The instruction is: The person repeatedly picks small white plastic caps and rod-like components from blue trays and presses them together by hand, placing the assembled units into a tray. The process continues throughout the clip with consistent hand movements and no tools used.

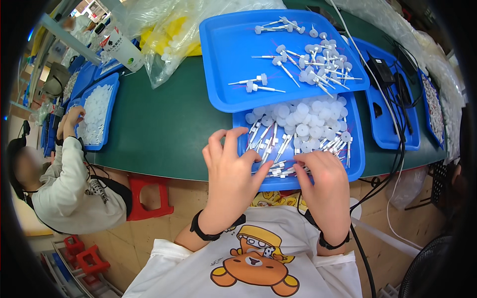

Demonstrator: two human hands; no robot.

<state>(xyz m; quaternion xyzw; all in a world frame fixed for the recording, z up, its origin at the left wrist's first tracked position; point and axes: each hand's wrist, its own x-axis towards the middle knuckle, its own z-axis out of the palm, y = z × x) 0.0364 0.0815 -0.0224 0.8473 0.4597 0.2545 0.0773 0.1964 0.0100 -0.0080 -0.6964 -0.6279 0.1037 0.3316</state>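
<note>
In front of me is a blue tray (360, 154) with a heap of translucent white round discs (310, 119) and many thin white stick-like parts (271, 144) with fine reddish wires. My left hand (228, 166) is over the tray's left edge, fingers apart and slightly bent, with nothing visible in it. Over the near right part, my right hand (323, 176) has its thumb and fingertips brought together low among the sticks. Whatever they pinch is too small or hidden to name. A second blue tray (223, 54) overlaps the far side, holding sticks fitted with discs (318, 62).
On the right, another blue tray (380, 134) holds a black adapter (381, 72) and cables. A plastic bag (171, 44) and a white cup (121, 48) are at the back left. To the left, a person (74, 184) works at a tray of white parts (98, 111).
</note>
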